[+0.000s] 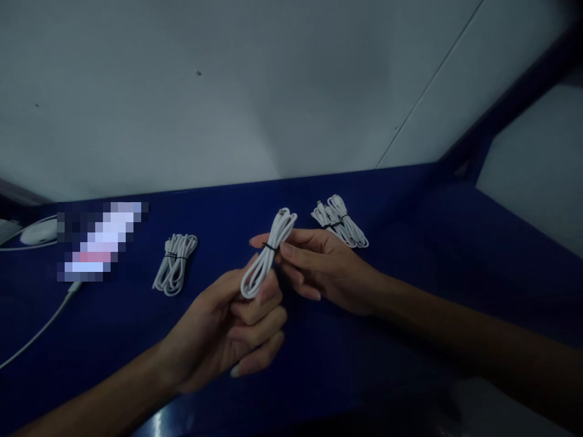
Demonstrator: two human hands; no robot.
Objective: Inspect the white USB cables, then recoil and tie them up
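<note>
A coiled white cable (279, 228) with a black tie round its middle is held up over the blue table (319, 364). My left hand (228, 328) pinches its lower loops, the fingers curled behind it. My right hand (323, 264) grips it near the tie between thumb and fingers. Tied white cables (175, 264) lie on the table to the left of my hands. Beyond my right hand lies another group of tied white cables (346, 224), close to its knuckles.
On the far left are a blurred-out bright object (104, 243) with a white cord (50, 318) running from its lower end, and a white rounded device (40, 231). A pale wall (228, 133) rises behind the table.
</note>
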